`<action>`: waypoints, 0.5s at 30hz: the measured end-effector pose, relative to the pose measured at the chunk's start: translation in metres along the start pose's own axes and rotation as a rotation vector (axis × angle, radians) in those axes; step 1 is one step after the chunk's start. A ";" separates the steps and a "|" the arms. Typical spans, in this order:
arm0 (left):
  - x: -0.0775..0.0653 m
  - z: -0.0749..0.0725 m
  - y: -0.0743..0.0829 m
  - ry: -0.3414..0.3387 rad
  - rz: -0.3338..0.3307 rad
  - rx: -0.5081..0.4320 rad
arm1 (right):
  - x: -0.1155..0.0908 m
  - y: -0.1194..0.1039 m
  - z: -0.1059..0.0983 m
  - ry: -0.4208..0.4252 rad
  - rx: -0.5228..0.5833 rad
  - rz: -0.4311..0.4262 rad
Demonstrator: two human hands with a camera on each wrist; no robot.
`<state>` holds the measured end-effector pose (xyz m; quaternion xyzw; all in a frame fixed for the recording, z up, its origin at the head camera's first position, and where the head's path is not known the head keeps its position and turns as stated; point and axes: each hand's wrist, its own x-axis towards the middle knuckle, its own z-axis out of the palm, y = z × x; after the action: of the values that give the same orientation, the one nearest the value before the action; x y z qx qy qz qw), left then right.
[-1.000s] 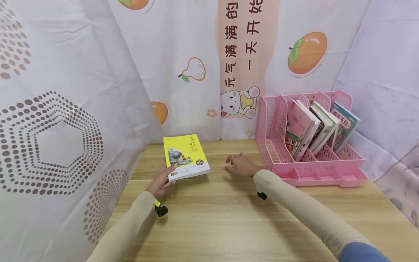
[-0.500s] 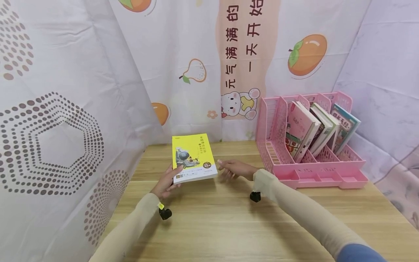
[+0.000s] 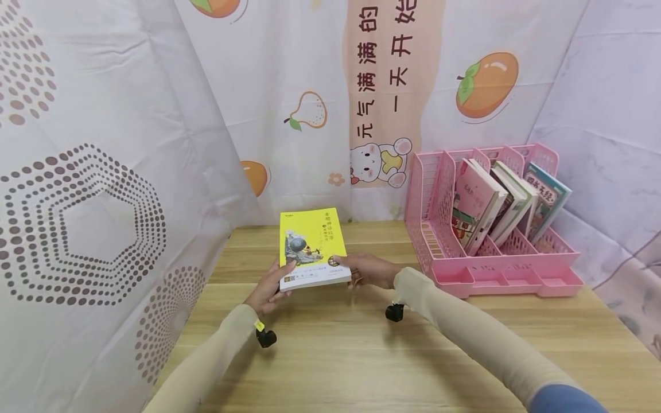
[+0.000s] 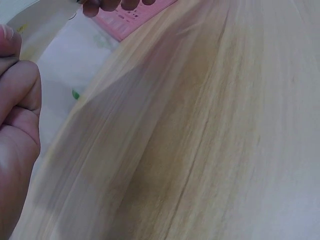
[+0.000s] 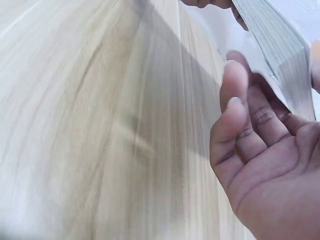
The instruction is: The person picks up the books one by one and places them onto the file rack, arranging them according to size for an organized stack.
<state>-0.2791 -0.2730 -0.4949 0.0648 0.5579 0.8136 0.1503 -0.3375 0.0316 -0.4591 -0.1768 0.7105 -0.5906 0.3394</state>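
Note:
A thick paperback book [image 3: 312, 235] with a yellow cover is held over the table, its white lower edge toward me. My left hand [image 3: 267, 289] grips its lower left corner, thumb on the cover and fingers underneath. At the lower right corner my right hand [image 3: 373, 269] has its thumb on the cover and fingers below. The right wrist view shows the page block [image 5: 282, 55] between that hand's thumb side and its bent fingers [image 5: 235, 117]. Along the left wrist view's left edge is the left hand [image 4: 17, 135], its fingers bent; most of the book is out of that view.
On the right of the wooden table [image 3: 330, 355] stands a pink slotted book rack [image 3: 506, 267]. Several books [image 3: 477, 201] lean in its slots, and its leftmost slot holds none. Printed curtains [image 3: 310, 155] hang behind and at the sides.
My left hand has carried the book rightward toward the middle. My right hand has moved left, reached the book's right corner and taken hold of it.

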 end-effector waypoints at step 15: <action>0.001 0.013 -0.005 -0.044 -0.039 0.051 | -0.005 0.008 -0.005 -0.087 0.206 -0.018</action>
<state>-0.2751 -0.2593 -0.4945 0.0757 0.5762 0.7943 0.1768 -0.3366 0.0407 -0.4647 -0.1729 0.6292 -0.6552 0.3807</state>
